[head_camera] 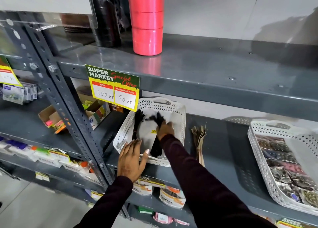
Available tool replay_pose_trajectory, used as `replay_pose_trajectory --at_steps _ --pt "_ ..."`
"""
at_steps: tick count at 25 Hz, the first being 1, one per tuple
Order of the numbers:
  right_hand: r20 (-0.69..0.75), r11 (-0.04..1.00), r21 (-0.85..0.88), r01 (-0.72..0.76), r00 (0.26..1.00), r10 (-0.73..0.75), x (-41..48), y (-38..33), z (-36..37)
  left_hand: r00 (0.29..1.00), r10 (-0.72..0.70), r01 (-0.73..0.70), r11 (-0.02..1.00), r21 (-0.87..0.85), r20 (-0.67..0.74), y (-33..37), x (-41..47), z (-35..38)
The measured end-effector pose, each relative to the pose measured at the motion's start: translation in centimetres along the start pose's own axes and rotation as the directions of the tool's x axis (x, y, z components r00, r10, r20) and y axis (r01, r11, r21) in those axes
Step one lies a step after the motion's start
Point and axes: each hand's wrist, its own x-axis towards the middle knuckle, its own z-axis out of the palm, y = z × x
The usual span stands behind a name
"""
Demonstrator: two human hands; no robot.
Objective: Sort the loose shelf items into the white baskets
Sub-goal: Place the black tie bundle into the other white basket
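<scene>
Fingers of your right hand (165, 128) are closed on a bunch of black tasselled sticks (159, 119), already over the inside of the left white basket (179, 110). Left hand (131, 159) lies flat, fingers spread, on the basket's near rim, steadying it. Good, leave it there so the basket doesn't slide on the shelf (223, 159). Lower the bunch till it lies flat, parallel to the black bundle (137, 122) along the left wall, then let go; dropping it from height would likely scatter it. Brown bundle (199, 140) sits loose on the shelf just right of the basket, probably next. Right basket (254, 138) holds packets, well apart. Blur hides the exact pinch.
</scene>
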Motion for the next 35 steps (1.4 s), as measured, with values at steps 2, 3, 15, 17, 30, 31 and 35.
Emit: replay_pose_trajectory --at_steps 2,3,15,17,30,31,35 --pt "0.106 0.994 -0.098 -0.050 0.993 0.060 -0.1 0.4 2.6 1.000 -0.008 0.008 1.000 -0.005 -0.004 -0.1 0.0 0.1" --pt "0.111 0.990 -0.122 -0.064 0.991 0.077 -0.2 0.4 2.9 1.000 -0.008 0.008 1.000 -0.004 -0.010 -0.1 0.0 0.1" --pt "-0.083 0.962 -0.061 -0.266 0.962 0.261 -4.6 15.1 -3.0 0.997 -0.003 0.003 1.000 0.000 -0.079 0.2 -0.1 0.2" --pt "-0.136 0.964 0.064 -0.257 0.955 0.264 -3.6 14.2 -3.6 0.997 -0.002 0.002 1.000 0.000 -0.074 0.2 -0.1 0.1" --pt "-0.190 0.931 0.229 -0.284 0.925 0.329 -1.2 11.5 -6.5 0.998 -0.026 0.026 1.000 -0.001 -0.051 0.2 -0.2 0.0" --pt "-0.278 0.947 0.221 -0.232 0.916 0.289 -1.5 10.7 -7.6 0.999 -0.029 0.029 1.000 -0.004 -0.045 0.2 -0.1 0.1" --pt "-0.495 0.994 0.093 0.065 0.869 -0.011 -3.4 6.0 -10.0 0.999 -0.013 0.012 1.000 -0.001 -0.046 -0.2 -0.1 0.3"
